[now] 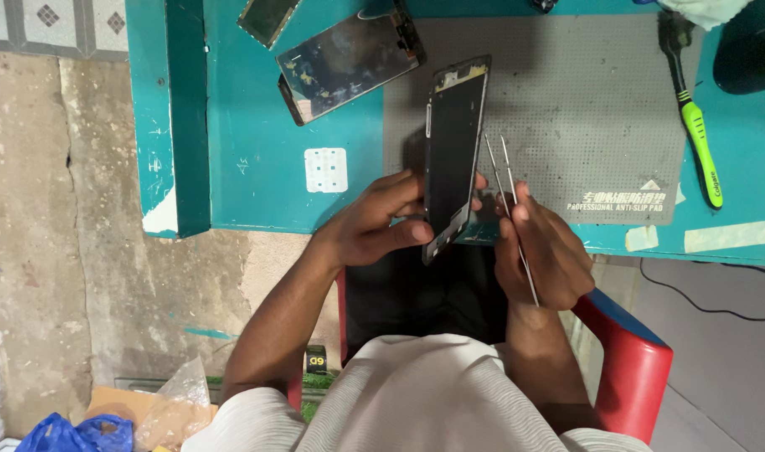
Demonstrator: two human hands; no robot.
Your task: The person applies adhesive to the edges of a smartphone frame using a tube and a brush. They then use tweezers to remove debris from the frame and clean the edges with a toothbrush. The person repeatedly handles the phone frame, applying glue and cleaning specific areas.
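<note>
- The left hand point(374, 222) is clamped on a phone frame point(453, 151), thumb on its lower edge, fingers behind.
- The frame stands tilted over the table's point(248, 167) near edge, top toward 12 o'clock.
- The right hand point(541, 251) pinches tweezers point(506, 197), their tips apart just beside the frame's right edge.
- A grey mat point(583, 109) lies behind both.
- At 11 o'clock lies a loose screen point(349, 59); another panel point(267, 18) sits beyond it.
- A white pad point(325, 170) lies at 9 o'clock.
- A green-handled tool point(696, 125) lies at 2 o'clock.
- A red chair point(629, 360) is below.
</note>
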